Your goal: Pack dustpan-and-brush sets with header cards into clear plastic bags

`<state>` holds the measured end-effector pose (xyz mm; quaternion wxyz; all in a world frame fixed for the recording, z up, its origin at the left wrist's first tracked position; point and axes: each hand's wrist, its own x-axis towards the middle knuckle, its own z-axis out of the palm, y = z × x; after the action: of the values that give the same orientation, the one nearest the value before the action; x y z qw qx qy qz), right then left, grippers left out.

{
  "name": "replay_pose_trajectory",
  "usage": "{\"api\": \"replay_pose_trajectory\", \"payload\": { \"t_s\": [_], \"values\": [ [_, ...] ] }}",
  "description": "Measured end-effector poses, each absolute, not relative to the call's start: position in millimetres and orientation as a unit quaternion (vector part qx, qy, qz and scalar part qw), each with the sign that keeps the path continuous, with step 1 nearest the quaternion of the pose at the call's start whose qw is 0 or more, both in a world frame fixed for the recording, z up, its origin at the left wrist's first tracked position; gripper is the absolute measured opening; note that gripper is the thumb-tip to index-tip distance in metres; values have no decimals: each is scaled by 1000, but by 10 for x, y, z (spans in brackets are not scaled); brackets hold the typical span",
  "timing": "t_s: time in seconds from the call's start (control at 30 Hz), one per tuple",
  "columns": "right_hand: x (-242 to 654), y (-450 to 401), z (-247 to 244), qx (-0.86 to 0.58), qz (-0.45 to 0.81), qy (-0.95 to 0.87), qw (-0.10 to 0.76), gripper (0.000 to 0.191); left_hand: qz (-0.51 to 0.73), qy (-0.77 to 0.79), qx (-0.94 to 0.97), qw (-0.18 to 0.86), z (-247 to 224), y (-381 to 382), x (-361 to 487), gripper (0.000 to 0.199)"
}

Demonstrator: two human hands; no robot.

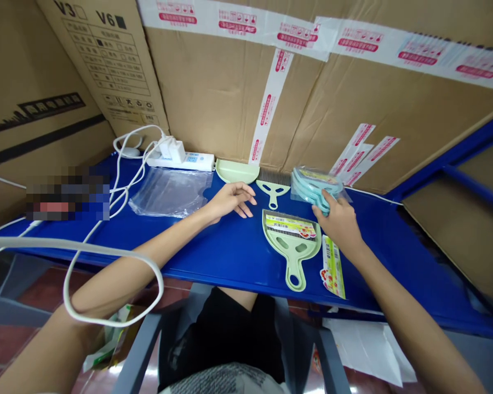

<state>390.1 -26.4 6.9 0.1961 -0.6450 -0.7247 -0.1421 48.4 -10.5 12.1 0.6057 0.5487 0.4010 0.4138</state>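
Observation:
My right hand (340, 219) has its fingers closed on the handle end of a blue dustpan set (310, 186) in clear plastic, at the back right of the blue table. My left hand (232, 201) hovers over the table with its fingers apart, holding nothing. Between my arms lies a green dustpan (294, 254) with a brush and a printed label on it. Behind it are a loose green brush (273, 189) and another green dustpan (237, 172). A yellow label card (332, 267) lies right of the front dustpan.
Clear plastic bags (170, 191) lie at the back left, before a white power strip (199, 161). White cables (118, 189) loop over the left side and my left forearm. Cardboard (222, 93) stands behind the blue table (225, 257).

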Motion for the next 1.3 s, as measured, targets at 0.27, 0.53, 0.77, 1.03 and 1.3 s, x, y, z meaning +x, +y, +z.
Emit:
{"api": "replay_pose_trajectory", "payload": {
  "t_s": [0.27, 0.53, 0.77, 1.03, 1.3],
  "values": [
    [3867, -451, 197, -645, -118, -735, 175, 72, 413, 400, 554, 602, 107, -106, 493, 8],
    [3731, -906, 700, -423, 118, -897, 57, 85, 425, 388, 565, 591, 57, -63, 457, 14],
    [3877, -796, 574, -413, 215, -883, -63, 120, 428, 390, 566, 587, 65, -64, 454, 11],
    [3712, -429, 529, -415, 205, -877, -129, 156, 425, 410, 556, 585, 95, -64, 457, 6],
    [3661, -541, 533, -452, 218, -859, -105, 170, 400, 412, 564, 594, 60, -86, 495, 5]
  ]
}}
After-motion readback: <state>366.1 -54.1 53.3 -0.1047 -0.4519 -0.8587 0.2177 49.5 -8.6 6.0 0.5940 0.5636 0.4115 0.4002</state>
